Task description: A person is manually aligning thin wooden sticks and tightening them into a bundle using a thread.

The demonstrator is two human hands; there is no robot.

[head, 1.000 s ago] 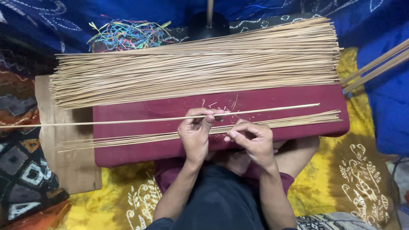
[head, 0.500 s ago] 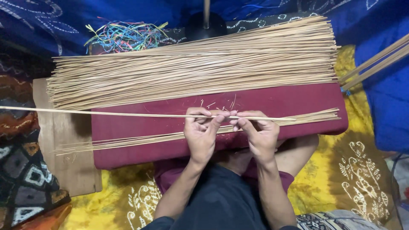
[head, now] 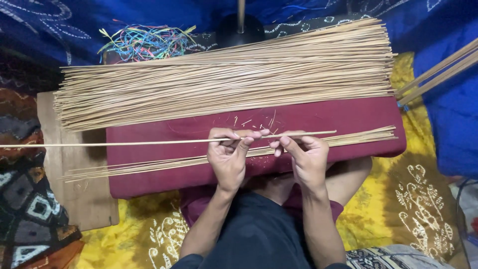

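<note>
Beyond my hands a broad heap of thin bamboo sticks (head: 224, 79) lies across the maroon cushion (head: 348, 119), a smaller bundle (head: 164, 164) under them, while my left hand (head: 229, 154) and right hand (head: 303, 157), close together, pinch one long pale stick (head: 124, 143) held level.

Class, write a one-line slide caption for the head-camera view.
Both hands, left hand and right hand, pinch one thin stick over a maroon cushion, beside a large stick pile.
</note>
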